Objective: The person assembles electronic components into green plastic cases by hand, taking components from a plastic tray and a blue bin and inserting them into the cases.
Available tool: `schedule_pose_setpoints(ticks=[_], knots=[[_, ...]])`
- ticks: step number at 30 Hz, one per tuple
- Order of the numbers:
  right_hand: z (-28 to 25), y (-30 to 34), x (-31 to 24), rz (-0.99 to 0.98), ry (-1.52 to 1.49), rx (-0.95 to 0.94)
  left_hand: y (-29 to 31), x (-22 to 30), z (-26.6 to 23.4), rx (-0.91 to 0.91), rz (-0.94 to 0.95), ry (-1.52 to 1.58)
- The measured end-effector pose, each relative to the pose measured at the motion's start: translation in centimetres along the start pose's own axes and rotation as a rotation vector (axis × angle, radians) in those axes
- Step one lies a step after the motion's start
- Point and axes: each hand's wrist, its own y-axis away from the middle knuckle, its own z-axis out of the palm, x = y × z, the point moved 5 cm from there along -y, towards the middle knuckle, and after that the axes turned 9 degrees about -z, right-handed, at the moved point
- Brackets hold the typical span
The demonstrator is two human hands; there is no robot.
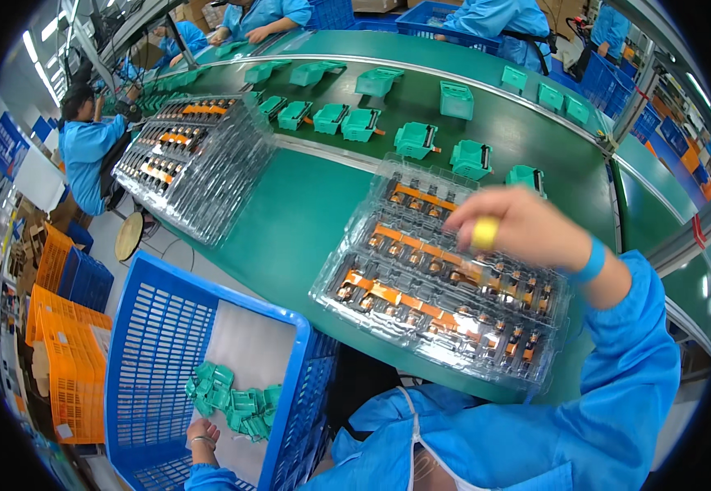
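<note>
Right hand (523,225) above three-row clear tray (404,277), left hand (201,431) in one blue basket (291,385), grips unclear

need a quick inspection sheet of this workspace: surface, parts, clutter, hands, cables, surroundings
Surface: green bench beside a conveyor carrying green housings
Job's things: clear tray with orange strips and small parts; tray stack, left; green pieces in blue basket
Clutter: round stool, orange crates, left
Hands: right hand over the tray, blurred, grip unclear; left hand in the basket beside the green pieces, contact unclear
Cables: thin dark line near the stool, possibly a cord
Surroundings: co-workers in blue, left and beyond the conveyor
</note>
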Motion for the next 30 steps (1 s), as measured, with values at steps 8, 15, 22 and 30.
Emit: schedule_pose_setpoints(ticks=[8, 15, 22, 30], knots=[[12.2, -4.5, -1.1, -0.060, 0.476, -0.293, -3.9, -1.6, 2.8, 0.017, 0.569, -0.768], [13.5, -6.2, -2.9, -0.008, 0.469, -0.260, -2.7, -2.8, 0.6, 0.118, 0.603, -0.779], [12.7, -5.5, -2.3, 0.358, 0.070, -0.243, 0.7, 1.0, 8.5, -0.097, 0.725, -0.760], [9.0, -1.7, -2.7, 0.378, -0.262, -0.064, -2.2, -0.9, 13.0, 0.186, 0.621, -1.021]])
